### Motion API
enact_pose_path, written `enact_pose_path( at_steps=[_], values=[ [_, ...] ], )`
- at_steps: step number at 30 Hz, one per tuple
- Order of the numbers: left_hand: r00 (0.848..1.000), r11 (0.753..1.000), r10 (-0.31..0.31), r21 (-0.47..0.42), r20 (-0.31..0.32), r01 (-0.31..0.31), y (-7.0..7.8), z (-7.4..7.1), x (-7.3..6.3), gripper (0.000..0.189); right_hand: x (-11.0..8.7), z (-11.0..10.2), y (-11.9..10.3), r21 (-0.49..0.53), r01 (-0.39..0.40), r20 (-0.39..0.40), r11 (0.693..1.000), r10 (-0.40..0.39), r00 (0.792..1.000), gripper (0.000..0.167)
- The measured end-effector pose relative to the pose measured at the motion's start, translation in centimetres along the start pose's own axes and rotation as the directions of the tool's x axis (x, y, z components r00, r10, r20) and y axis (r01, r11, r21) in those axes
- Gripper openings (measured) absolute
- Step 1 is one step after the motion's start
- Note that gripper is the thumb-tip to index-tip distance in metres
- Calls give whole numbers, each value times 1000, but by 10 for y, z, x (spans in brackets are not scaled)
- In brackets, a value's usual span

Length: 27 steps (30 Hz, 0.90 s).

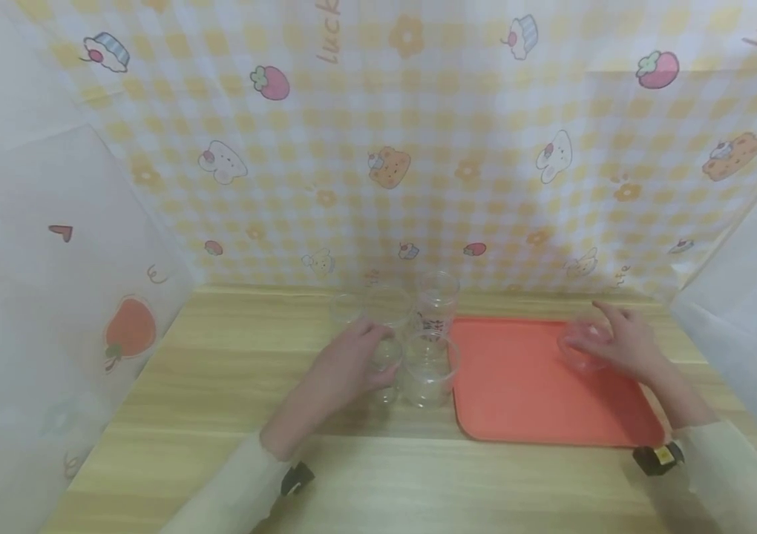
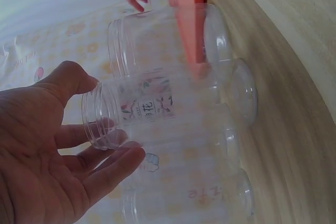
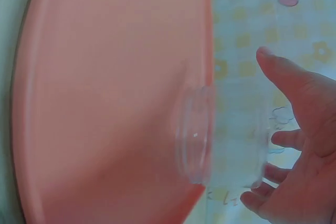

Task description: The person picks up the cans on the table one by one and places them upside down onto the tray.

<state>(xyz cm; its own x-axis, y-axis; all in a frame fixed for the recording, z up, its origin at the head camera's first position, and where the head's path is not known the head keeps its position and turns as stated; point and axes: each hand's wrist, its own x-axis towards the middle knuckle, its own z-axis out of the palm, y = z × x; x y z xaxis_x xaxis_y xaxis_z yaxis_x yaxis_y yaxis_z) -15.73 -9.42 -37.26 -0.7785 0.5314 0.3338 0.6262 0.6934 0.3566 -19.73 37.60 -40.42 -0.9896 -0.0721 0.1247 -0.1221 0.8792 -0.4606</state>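
Note:
My left hand (image 1: 352, 360) pinches the threaded neck of an upright clear plastic jar (image 2: 102, 114) between thumb and fingers. Just right of it in the head view stands a wider clear jar (image 1: 428, 386). Behind are a taller jar (image 1: 437, 297) with a printed label and more clear jars, their outlines overlapping. On the orange-red tray (image 1: 519, 400), a clear jar (image 3: 231, 135) stands mouth down at the far right part. Beside that jar is my right hand (image 3: 304, 140), thumb spread away and fingers loosely bent near its base; whether the fingertips touch it is unclear.
The tray lies on a wood-grain table (image 1: 218, 415), right of the jars. A yellow checked cloth (image 1: 365, 133) hangs along the back edge, with pale printed sheets (image 1: 38, 297) on the left side. Dark straps (image 1: 659, 458) sit at both wrists.

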Motion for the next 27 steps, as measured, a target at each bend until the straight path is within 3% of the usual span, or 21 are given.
enact_pose_path(
  at_steps=[5,13,19,27],
  values=[
    [1000,1000,17,8,-11,-17,0,1,0,49,-5,-6,-8,35,13,-16,999,-12,1000,97],
    [997,998,60,28,-39,-59,0,1,-3,47,-18,-8,-21,64,107,-126,992,-98,987,83],
    [996,998,69,-7,-64,-69,-1,1,-5,46,-24,-9,-26,101,183,-199,978,-160,967,72],
    [998,997,21,-76,-55,-25,-3,-2,-10,46,-31,-3,-38,92,300,-294,949,-262,919,57]
  ],
)
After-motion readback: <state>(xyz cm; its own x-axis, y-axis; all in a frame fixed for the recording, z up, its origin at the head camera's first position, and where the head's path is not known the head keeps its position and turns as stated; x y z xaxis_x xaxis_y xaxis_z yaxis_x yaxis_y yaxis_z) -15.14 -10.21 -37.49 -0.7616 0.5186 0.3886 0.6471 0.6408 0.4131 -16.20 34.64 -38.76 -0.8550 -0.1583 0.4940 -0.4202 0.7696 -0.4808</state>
